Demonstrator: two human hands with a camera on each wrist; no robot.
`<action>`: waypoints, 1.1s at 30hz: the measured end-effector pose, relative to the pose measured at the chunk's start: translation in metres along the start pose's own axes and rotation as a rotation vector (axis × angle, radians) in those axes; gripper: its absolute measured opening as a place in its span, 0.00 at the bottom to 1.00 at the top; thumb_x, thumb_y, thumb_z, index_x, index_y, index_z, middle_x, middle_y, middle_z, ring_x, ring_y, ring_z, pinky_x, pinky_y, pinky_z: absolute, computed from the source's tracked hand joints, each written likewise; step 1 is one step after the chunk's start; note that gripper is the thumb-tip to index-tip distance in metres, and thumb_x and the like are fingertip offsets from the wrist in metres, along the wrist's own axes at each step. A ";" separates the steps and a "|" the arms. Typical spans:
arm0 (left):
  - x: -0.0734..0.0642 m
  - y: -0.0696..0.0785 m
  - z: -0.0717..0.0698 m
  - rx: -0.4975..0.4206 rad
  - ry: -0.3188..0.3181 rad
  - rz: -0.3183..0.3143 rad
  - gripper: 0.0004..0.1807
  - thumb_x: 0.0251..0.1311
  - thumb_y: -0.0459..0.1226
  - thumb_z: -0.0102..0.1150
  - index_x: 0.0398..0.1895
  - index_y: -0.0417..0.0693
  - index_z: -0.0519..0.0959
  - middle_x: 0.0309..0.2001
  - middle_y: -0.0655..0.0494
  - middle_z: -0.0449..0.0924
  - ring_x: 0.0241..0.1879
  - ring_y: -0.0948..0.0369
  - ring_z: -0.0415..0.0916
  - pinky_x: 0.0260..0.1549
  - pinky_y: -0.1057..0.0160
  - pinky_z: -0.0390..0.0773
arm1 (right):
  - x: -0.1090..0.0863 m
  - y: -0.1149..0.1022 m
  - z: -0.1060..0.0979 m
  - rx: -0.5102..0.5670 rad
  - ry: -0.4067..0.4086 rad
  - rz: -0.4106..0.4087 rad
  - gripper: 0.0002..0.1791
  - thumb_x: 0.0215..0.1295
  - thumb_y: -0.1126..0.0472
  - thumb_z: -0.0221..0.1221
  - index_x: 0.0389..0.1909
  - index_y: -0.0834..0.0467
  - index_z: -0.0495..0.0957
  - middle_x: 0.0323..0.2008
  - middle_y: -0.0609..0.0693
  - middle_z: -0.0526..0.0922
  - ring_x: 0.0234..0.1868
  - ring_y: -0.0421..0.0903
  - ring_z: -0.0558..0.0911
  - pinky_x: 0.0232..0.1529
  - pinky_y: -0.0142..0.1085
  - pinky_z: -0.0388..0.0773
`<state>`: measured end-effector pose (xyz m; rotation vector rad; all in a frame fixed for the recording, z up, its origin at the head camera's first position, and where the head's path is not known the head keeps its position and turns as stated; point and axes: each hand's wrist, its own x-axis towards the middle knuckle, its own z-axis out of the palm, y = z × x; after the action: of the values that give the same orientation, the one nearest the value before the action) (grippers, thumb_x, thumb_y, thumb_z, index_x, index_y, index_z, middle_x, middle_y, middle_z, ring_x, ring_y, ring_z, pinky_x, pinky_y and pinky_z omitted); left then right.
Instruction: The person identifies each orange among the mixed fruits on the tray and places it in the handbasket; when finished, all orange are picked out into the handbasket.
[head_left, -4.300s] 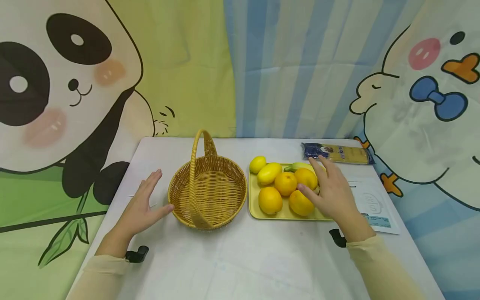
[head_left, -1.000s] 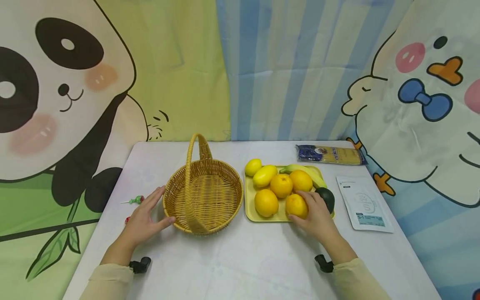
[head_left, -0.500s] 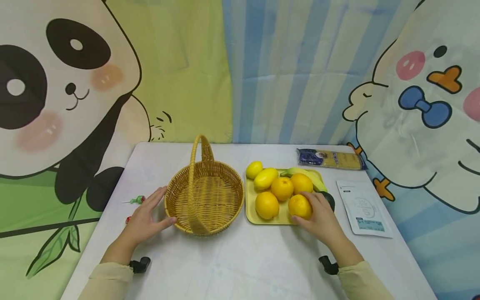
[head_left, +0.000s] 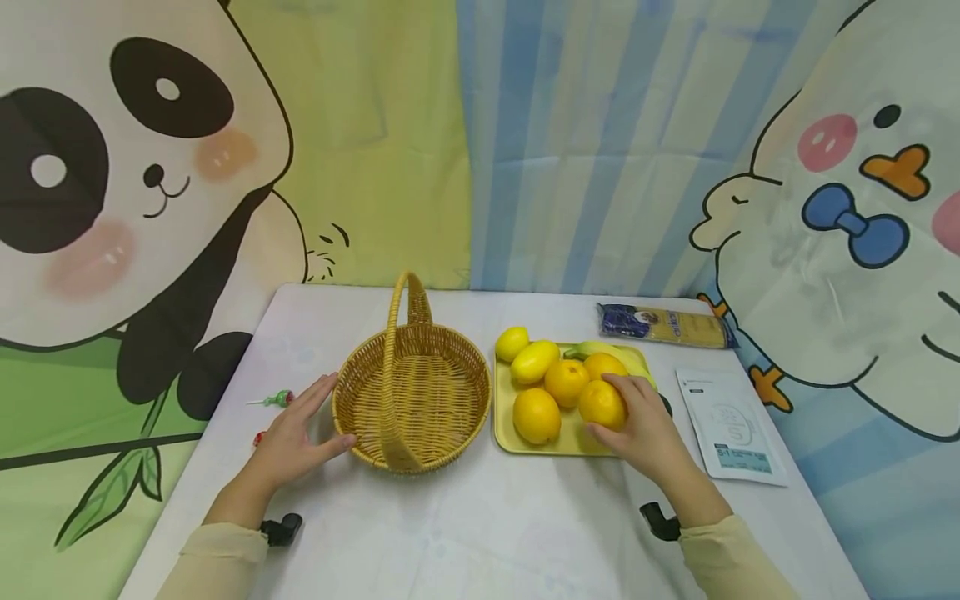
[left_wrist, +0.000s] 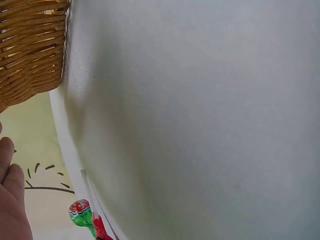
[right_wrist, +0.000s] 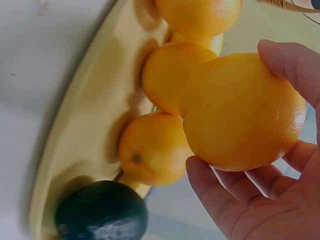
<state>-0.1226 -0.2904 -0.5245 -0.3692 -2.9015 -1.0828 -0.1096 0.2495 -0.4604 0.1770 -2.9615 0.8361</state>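
Well, only the head view took in the whole wicker basket (head_left: 438,412), between the hands and just beside the left hand (head_left: 288,440); the left wrist view caught a corner of its woven side. The yellow tray (head_left: 576,440) lay between the hands too, nearer the right hand (head_left: 641,427), which had thumb and fingertips clamped on an orange (head_left: 602,405) over it. The right wrist view showed that grip closely, plus a dark green fruit (right_wrist: 102,212) on the tray, a mere sliver behind the right hand from the head. The left hand's thumb and fingers were spread apart, holding nothing.

The basket's handle ran from near rim to far; the orange, nearly round, gave no clear long axis.

Whether the left hand touched the basket, or the orange its neighbours, I could not tell. Left of the left hand lay a green lollipop (head_left: 283,398); a red lollipop (head_left: 258,437) was mostly hidden behind it in the head view.
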 end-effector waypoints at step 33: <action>-0.003 0.003 0.001 0.019 0.008 -0.003 0.59 0.52 0.60 0.77 0.84 0.58 0.56 0.83 0.43 0.56 0.81 0.38 0.55 0.70 0.23 0.61 | 0.043 -0.059 -0.011 -0.007 -0.010 -0.171 0.43 0.59 0.50 0.76 0.74 0.53 0.69 0.66 0.57 0.72 0.65 0.58 0.74 0.65 0.60 0.80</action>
<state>-0.1189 -0.2880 -0.5233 -0.3590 -2.9044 -1.0539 -0.1444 0.2013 -0.4166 0.4287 -2.9058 0.8053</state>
